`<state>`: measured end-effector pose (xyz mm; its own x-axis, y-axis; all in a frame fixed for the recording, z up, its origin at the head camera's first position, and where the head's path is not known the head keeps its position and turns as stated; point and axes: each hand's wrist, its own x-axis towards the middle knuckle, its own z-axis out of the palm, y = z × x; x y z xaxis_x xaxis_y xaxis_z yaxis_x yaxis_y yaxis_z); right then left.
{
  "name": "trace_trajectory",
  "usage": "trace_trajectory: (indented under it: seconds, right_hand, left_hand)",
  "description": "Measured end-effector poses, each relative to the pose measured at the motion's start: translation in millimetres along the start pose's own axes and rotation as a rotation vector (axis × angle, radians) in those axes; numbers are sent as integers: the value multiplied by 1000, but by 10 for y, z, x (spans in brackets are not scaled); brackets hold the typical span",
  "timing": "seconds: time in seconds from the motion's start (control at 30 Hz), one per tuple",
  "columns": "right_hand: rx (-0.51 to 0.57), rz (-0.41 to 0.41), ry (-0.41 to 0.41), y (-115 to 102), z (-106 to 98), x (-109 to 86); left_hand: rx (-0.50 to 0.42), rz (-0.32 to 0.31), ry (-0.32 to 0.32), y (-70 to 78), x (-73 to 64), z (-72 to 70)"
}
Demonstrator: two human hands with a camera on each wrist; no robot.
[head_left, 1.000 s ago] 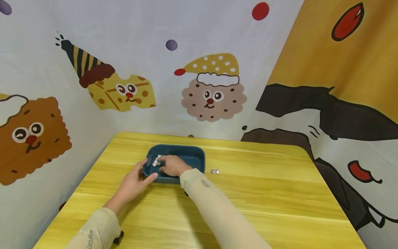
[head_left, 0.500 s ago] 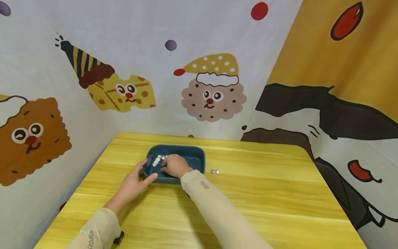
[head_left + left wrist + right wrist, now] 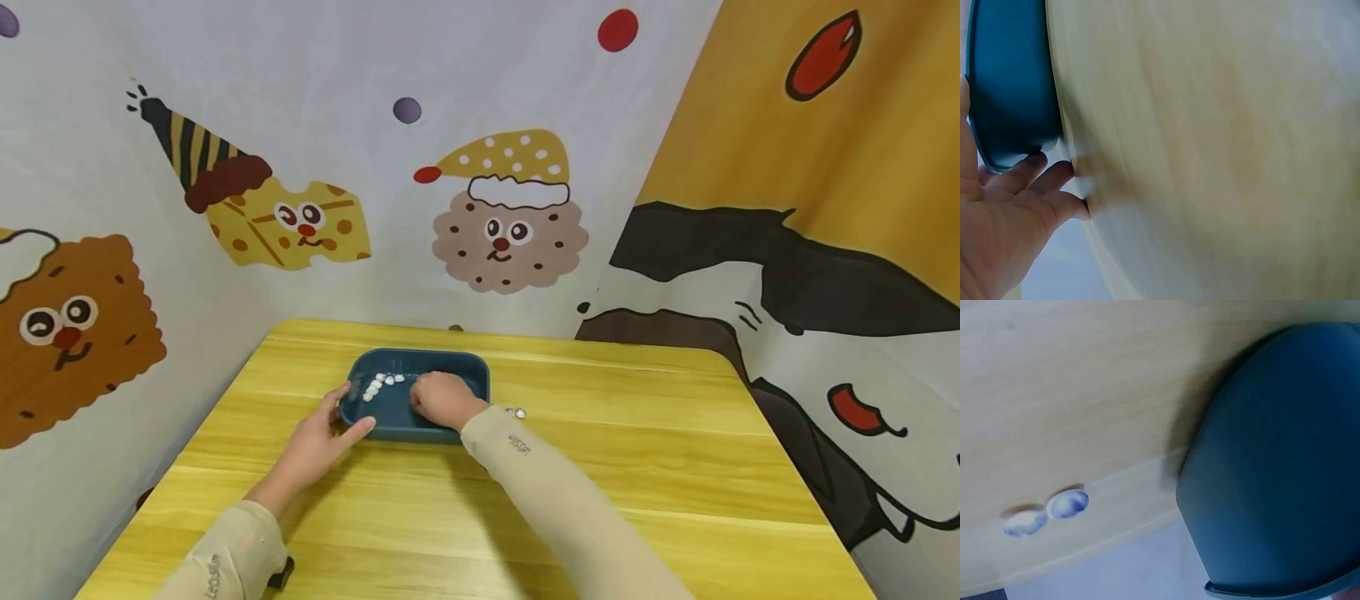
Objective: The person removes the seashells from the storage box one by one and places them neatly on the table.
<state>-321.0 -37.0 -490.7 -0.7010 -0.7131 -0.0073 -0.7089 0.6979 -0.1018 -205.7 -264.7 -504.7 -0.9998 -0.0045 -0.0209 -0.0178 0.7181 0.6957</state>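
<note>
In the head view a dark blue rectangular tub [image 3: 471, 364] stands on the table. Small white shell-like pieces [image 3: 372, 388] lie inside it in a bent row, toward its left end. My left hand [image 3: 310, 450] holds the tub's near left corner, thumb at the front wall and fingers round the left side; the left wrist view shows those fingers against the tub's outer wall. My right hand [image 3: 444, 400] is down inside the tub, right of the row, its fingers bent. Its fingertips are hidden, so whether anything is between them cannot be told.
Two small purple-white oval pieces [image 3: 1047, 514] lie side by side on the table, just right of the tub. The yellow wood-grain table [image 3: 622, 467] runs to a cloth backdrop [image 3: 352, 67] with cartoon prints behind and at both sides.
My right hand has moved right within the tub, away from the white pieces, uncovering more of the row. The left hand keeps its place at the corner. The head view has shifted slightly.
</note>
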Motion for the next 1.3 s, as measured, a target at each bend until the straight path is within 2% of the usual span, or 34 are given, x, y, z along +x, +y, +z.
trace_trajectory:
  seconds: [0.13,0.3,0.43,0.6,0.87,1.3]
  right_hand:
    - [3,-23,18,-3,13,-14]
    - [60,2,33,8,54,-39]
    - [167,37,45,52,90,-59]
    - [224,121,18,61,87,-79]
    - [255,222,25,7,62,-112]
    - [244,234,32,-55,44,-112]
  left_hand:
    - [0,-2,1,-11,-5,-6]
    - [1,-3,-2,-20,-7,6]
    - [7,-8,-7,-16,-7,7]
    - [7,-16,-12,-3,-1,5]
    - [4,-19,-17,4,-1,9]
    - [7,-20,-11,-6,1,18]
